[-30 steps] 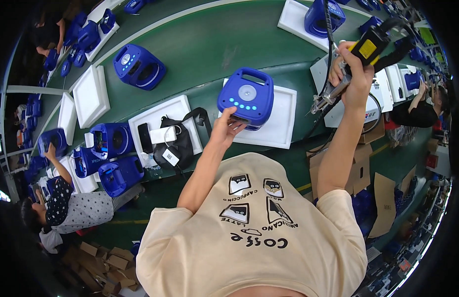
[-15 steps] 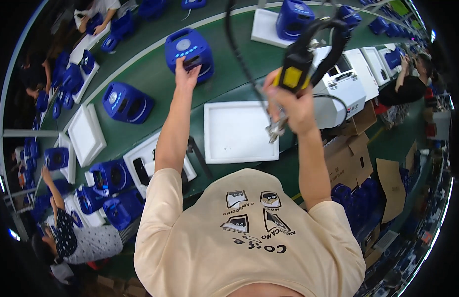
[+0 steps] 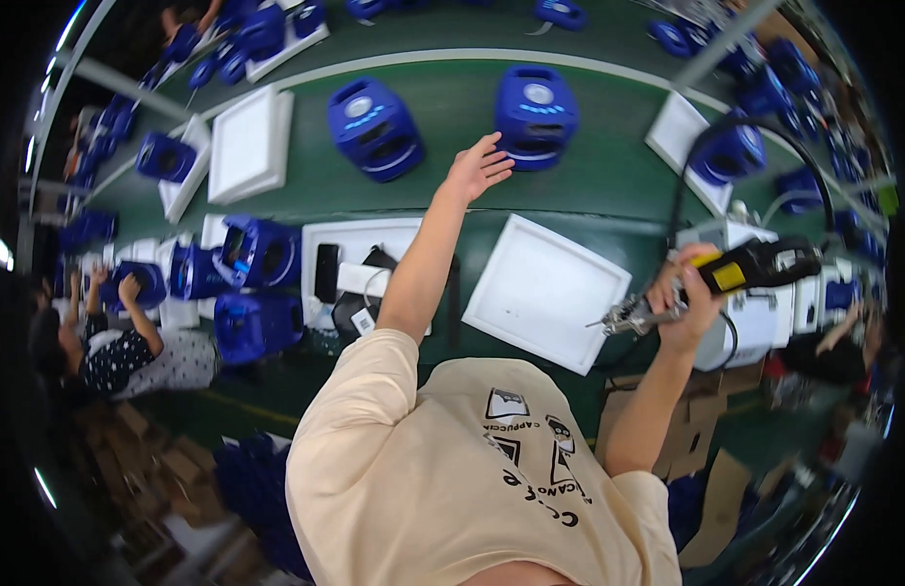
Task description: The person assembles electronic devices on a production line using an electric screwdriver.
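My left hand [image 3: 480, 168] reaches over the green belt with its fingers spread, holding nothing. Just beyond its fingertips stands a blue plastic housing [image 3: 537, 119] with a round pale disc and a row of lit blue dots on top; whether they touch I cannot tell. A similar blue housing [image 3: 376, 129] is to its left. On the right, my right hand [image 3: 685, 298] is wrapped around a black and yellow power screwdriver [image 3: 755, 271] with a metal nose and a black cable. The nose hangs over the right edge of a shallow white foam tray [image 3: 545, 293].
White foam trays [image 3: 249, 146] are stacked at left. Nearer me, another tray [image 3: 350, 234] holds a black phone [image 3: 326, 272]. A white machine [image 3: 750, 327] stands right, above cardboard boxes [image 3: 687, 430]. At far left, a co-worker [image 3: 145, 337] handles a blue housing.
My left hand has come off the blue housing and its fingers have spread. The screwdriver in my right hand has swung to the right and tipped sideways. The whole view has turned.
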`<state>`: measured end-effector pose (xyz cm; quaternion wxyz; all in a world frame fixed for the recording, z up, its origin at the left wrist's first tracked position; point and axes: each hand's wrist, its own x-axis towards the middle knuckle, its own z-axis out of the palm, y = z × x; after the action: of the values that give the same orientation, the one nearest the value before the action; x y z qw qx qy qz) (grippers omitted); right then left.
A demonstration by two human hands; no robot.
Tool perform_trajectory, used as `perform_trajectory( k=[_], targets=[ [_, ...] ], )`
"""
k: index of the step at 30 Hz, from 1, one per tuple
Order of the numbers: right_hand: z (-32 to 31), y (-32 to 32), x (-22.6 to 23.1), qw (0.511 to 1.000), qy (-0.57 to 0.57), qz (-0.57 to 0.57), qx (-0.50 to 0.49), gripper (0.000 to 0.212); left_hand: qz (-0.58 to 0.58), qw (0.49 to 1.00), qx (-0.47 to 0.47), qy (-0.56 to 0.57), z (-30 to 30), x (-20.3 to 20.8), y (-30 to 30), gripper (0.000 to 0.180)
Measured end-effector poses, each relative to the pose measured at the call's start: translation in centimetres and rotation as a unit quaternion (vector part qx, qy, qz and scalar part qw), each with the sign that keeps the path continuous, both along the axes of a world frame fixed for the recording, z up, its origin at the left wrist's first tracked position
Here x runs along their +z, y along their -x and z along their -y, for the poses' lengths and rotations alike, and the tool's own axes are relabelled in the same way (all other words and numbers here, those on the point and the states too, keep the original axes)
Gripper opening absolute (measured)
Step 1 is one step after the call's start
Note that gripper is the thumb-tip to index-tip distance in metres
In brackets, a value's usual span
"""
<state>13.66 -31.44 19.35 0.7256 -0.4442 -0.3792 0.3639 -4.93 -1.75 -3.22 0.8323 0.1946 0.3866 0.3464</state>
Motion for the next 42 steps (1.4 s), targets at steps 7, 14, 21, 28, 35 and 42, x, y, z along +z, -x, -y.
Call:
perform_trajectory(
  k=[7,14,21,28,35,42],
  targets=[
    [-1.5,1.1,-0.5,0.999,0.005,0.011,-0.029,0.019,0.061,0.931,0.35,0.079,-6.2,-1.1,13.8,0.116],
    [-2.6,2.9,-0.2,0.999,0.022,0.011,-0.038,0.019,0.067,0.887,0.45,0.081,-9.7,-4.2,15.1,0.08],
    [-1.4,0.0,-0.1,0.996,0.035,0.024,-0.076,0.015,0.059,0.97,0.237,0.021,-0.4,1.4,15.7,0.083],
    [-0.2,-2.0,0.7,0.988,0.053,0.077,-0.124,0.014,-0.041,0.997,0.031,-0.058,11.9,5.8,13.1,0.044],
    [2.4,-3.1,1.1,0.982,0.087,0.107,-0.13,0.019,-0.082,0.98,-0.174,-0.044,17.9,1.6,7.3,0.039],
    [3.0,-2.6,2.1,0.984,0.05,0.096,-0.142,0.021,-0.175,0.945,-0.244,-0.13,22.6,-0.4,3.7,0.039]
  ],
)
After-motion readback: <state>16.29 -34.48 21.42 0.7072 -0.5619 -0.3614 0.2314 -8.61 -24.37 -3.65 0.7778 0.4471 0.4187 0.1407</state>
